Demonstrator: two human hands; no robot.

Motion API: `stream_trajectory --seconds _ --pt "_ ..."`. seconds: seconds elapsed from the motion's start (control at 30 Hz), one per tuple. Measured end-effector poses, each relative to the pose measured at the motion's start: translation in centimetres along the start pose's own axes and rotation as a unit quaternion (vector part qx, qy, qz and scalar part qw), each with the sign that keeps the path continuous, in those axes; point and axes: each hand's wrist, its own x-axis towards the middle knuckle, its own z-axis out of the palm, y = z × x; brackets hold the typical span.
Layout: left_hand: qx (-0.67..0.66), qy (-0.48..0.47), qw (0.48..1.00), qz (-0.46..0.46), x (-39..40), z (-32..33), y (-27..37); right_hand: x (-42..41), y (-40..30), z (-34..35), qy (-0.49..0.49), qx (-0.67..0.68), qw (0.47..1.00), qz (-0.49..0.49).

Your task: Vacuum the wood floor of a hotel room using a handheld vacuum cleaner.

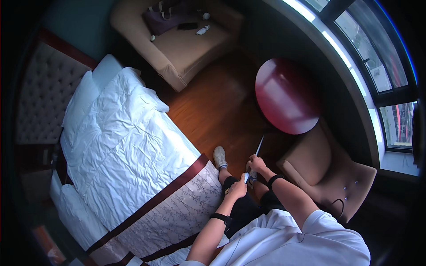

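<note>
My left hand (238, 189) grips the white end of a long thin stick (260, 145), close to my body. Further along, my right hand (257, 163) is closed around the same stick, whose pale far part points away over the wooden floor towards the round table. Which kind of tool it is I cannot tell. Both hands are in front of my legs, beside the foot of a bed with a white duvet (133, 143) and a floral bed runner (176, 199).
A glossy red round table (286, 96) stands ahead to the right, with a tan armchair (309, 159) nearer me. A tan sofa (186, 50) at the top holds a purple bag (161, 20), a dark flat object (187, 26) and a crumpled tissue (203, 30). Windows line the right.
</note>
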Motion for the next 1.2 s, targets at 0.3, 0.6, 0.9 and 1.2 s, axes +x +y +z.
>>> stream_trajectory --seconds 0.3,0.6,0.9,1.2 --pt "-0.005 -0.016 0.999 -0.030 0.3 5.1 -0.9 -1.0 2.0 1.4 -0.026 0.055 0.995 0.085" --pt "-0.009 0.007 0.999 -0.044 -2.5 4.8 -0.7 -1.4 1.3 6.3 0.100 0.356 0.923 0.104" --pt "-0.010 -0.124 0.991 -0.049 4.8 7.6 1.4 0.5 4.7 3.5 0.108 0.243 0.946 0.187" --pt "0.092 -0.084 0.987 -0.097 3.6 7.0 0.5 0.5 3.1 5.7 0.081 0.273 0.919 0.271"
